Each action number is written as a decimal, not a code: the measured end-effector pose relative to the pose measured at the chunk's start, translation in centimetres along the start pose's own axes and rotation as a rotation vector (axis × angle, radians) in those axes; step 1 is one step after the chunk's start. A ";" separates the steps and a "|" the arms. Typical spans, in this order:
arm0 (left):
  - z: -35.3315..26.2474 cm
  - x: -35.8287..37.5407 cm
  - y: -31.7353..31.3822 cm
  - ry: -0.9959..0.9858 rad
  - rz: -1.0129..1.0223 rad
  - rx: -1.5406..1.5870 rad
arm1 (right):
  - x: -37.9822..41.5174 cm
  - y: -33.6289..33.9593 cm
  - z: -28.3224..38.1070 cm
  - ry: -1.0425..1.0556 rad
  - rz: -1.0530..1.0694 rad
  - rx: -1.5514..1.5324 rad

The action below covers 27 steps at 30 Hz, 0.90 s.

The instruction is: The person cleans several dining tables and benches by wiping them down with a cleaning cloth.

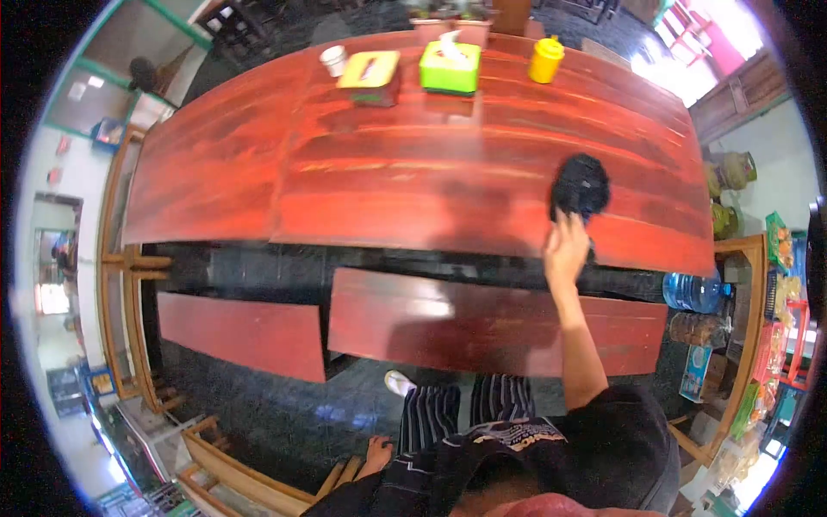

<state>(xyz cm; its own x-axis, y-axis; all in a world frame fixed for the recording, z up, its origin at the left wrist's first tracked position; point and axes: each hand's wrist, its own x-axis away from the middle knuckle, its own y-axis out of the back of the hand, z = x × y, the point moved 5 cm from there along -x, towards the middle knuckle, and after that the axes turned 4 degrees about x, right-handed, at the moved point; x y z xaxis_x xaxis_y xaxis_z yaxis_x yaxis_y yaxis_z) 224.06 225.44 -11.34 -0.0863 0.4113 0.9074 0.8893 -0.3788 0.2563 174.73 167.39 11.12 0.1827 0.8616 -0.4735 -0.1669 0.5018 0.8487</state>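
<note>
A black cloth [580, 184] lies bunched on the right part of a long red wooden table [388, 172]. My right hand [564, 252] reaches over the table's near edge, and its fingers grip the lower edge of the cloth. Down by my hip, my left hand [377, 451] rests with fingers apart on a wooden rail and holds nothing.
At the table's far edge stand a white cup [333, 60], a yellow box [369, 71], a green tissue box [450, 67] and a yellow container [545, 60]. Two red benches [482, 326] [241, 334] stand between me and the table. A blue water jug [693, 293] and shelves of goods are on the right.
</note>
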 end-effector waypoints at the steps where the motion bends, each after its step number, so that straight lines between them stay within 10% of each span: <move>1: 2.6 -0.8 1.2 0.018 -0.058 0.051 | 0.7 -1.0 4.8 0.013 0.006 -0.089; 6: 8.1 4.8 12.4 -0.050 -0.421 -0.033 | 4.5 -5.0 27.1 0.275 -0.039 -0.233; 8: 0.3 12.8 18.0 0.086 -0.548 0.267 | 5.4 -6.7 33.0 0.326 -0.042 -0.208; 13: 11.3 11.8 24.7 -0.145 -0.860 0.268 | 5.1 -8.0 35.7 0.294 -0.047 -0.084; 22: 17.7 6.7 31.5 -0.126 -0.710 0.508 | 7.2 -9.5 42.1 0.027 -0.241 0.023; 27: 17.1 1.6 52.6 -0.318 -0.738 0.102 | 12.8 -11.9 56.5 0.147 -0.298 -0.208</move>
<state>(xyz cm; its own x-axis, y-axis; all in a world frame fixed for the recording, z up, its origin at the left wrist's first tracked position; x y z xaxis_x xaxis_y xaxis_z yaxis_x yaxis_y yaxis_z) 278.43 220.35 -2.13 -0.5488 0.7475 0.3742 0.6910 0.1537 0.7064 233.80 168.16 8.27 0.1143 0.6702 -0.7333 -0.3227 0.7232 0.6106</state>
